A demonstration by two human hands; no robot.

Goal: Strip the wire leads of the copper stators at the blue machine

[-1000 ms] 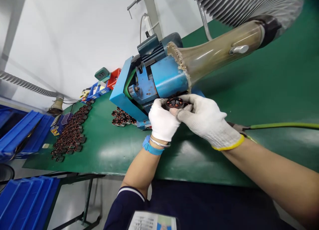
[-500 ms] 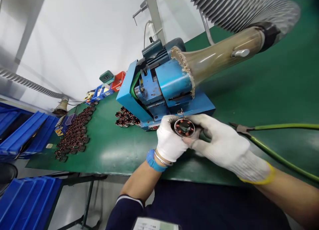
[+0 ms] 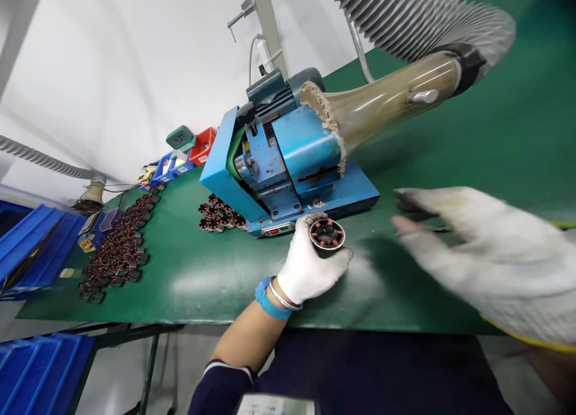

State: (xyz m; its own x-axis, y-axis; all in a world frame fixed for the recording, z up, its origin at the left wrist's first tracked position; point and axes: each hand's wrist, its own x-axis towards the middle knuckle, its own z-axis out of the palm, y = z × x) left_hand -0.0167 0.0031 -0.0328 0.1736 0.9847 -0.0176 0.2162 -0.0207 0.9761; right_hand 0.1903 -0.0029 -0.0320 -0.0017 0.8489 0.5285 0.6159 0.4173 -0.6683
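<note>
My left hand (image 3: 310,265), in a white glove, is closed around a motor stator (image 3: 327,234), a metal ring with copper windings inside. It holds the stator with the round opening facing up, just in front of the blue belt-driven machine (image 3: 310,142). My right hand (image 3: 477,259), gloved and slightly blurred, is to the right with thumb and fingers apart. It hovers over a pair of green-handled cutting pliers (image 3: 562,225). Most of the pliers is hidden behind this hand, with a bit of the metal jaw showing between thumb and fingers.
A small cluster of stators (image 3: 218,214) stands left of the machine. Farther left lies a long heap of stators (image 3: 121,241). Small bins, one a red bin (image 3: 203,145), stand along the wall. A suction pipe (image 3: 387,112) runs from the machine to a grey hose (image 3: 423,19).
My right hand has left the stator and moved right, over the pliers. My left hand still holds the stator. The view has shifted slightly.
</note>
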